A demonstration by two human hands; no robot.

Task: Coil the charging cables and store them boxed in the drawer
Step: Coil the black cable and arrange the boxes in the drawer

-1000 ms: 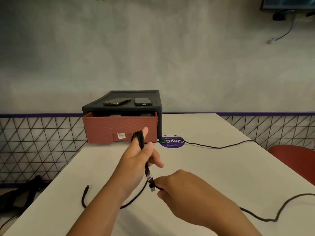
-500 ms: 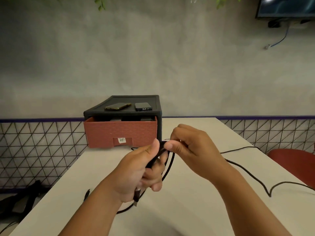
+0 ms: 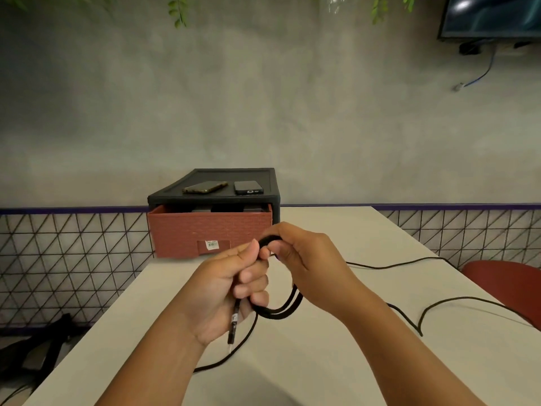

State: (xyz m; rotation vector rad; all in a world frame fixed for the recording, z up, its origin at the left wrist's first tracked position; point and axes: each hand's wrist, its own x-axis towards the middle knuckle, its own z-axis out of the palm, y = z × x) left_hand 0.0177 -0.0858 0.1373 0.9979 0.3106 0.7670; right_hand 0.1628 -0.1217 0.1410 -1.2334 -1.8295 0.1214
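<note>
Seen from the head camera, a person at a white table [image 3: 351, 361] winds a black charging cable [image 3: 281, 310] into loops, held up in front of the chest and clear of the tabletop. The left hand [image 3: 225, 285] grips the gathered turns, its fingers curled round them and the thumb pressed on top, while the plug [image 3: 232, 332] hangs out below the palm. The right hand [image 3: 304, 259] pinches the top of the newest loop between thumb and bent fingers, just beside the left thumb. Two turns hang beneath the hands, and slack cable [image 3: 439, 306] trails over the table to the right.

The coiling step looks to be in its early part, with much of the length yet to be gathered. The next move probably calls for the right hand to slide out along the slack, draw in another loop of the same size and lay it under the left thumb without twisting it.

Behind the hands stands a black cabinet [image 3: 248, 174] with its red drawer [image 3: 205, 232] pulled partly open. Dark shapes inside it [image 3: 202, 208] may be boxes, though the shadow hides what they are. Two phones [image 3: 205, 187] lie flat on the cabinet's top. A red chair [image 3: 512, 282] sits at the table's right edge.
</note>
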